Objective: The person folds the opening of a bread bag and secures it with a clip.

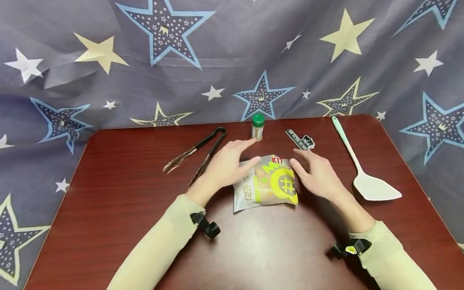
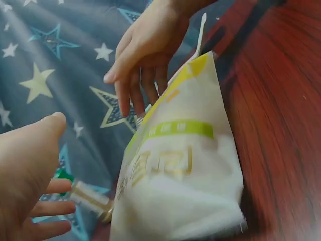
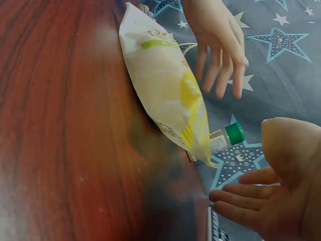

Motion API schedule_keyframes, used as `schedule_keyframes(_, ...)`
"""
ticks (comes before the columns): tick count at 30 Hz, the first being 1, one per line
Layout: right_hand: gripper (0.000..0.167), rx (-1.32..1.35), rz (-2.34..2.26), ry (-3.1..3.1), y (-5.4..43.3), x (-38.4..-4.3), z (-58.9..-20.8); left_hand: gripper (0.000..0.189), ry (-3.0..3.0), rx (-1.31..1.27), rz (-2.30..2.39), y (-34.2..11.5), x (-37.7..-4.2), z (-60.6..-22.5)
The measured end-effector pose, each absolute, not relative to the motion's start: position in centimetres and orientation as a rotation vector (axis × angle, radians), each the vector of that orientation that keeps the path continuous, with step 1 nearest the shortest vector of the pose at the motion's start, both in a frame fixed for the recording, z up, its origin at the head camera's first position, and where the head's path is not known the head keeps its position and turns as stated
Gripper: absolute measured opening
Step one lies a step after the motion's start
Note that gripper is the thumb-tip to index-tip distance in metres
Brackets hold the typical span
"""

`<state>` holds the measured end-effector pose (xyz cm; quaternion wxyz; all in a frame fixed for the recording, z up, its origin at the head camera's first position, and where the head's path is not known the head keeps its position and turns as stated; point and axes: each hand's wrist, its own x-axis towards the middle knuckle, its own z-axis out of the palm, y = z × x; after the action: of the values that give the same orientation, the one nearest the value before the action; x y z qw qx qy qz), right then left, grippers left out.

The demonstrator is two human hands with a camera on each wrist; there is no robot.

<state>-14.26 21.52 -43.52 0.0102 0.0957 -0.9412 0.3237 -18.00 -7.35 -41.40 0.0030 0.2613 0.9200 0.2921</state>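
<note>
A plump, pale snack packet [image 1: 267, 188] with yellow and green print lies on the table between both hands. My left hand [image 1: 226, 164] is over its upper left edge, fingers extended; in the left wrist view the thumb and fingers of that left hand [image 2: 27, 175] stand apart. Past the packet's right side is my right hand [image 1: 319, 174], its fingers loosely stretched. The right wrist view shows the right hand [image 3: 286, 186] holding nothing beside the packet [image 3: 168, 83]. Whether either hand touches the packet is unclear.
Behind the packet stands a small spice bottle [image 1: 257, 128] with a green cap. Black-handled metal tongs [image 1: 205, 141] lie to the left. A black-and-white clip [image 1: 306, 142] is back right, with a pale green and white spatula [image 1: 375, 188] farther right. Star-patterned cloth [image 1: 226, 52] hangs behind the table.
</note>
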Motion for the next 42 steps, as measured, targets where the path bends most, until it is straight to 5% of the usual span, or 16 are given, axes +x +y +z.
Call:
schedule_keyframes(18,0.034,0.137,1.323,-3.017,20.0,-15.5,-45.1,0.045,2.635,0.794,0.959,-3.5,-22.4,-44.1)
schedule_keyframes(42,0.008,0.252,1.523,-2.845,21.2,-15.6,-45.7,0.026,2.596,0.747,1.001,-2.8,-22.9,-44.8)
